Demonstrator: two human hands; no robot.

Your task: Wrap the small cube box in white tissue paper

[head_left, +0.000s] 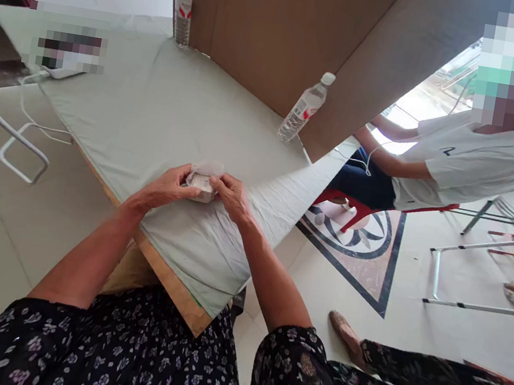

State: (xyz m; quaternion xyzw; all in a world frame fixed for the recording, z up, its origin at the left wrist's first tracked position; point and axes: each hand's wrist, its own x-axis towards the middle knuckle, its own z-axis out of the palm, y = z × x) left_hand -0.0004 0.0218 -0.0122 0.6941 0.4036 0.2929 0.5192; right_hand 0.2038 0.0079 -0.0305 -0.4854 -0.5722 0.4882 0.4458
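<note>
Between my two hands is a small pale box-like packet [202,188] with a crumpled clear plastic wrap [206,170] over its top. It is held just above or on the cloth near the table's close corner; I cannot tell which. My left hand [167,188] grips the packet's left side, thumb along the near face. On the right side, my right hand [232,195] pinches it with thumb and fingers. What is printed on the packet is too small to read.
Pale cloth covers the table [104,110], its wooden edge [170,276] showing nearby. Two water bottles [184,12] stand by a tall brown cardboard panel [273,26]. A white device [69,65] with a cable lies far left. At right, a person [481,163] sits on a red chair [355,215].
</note>
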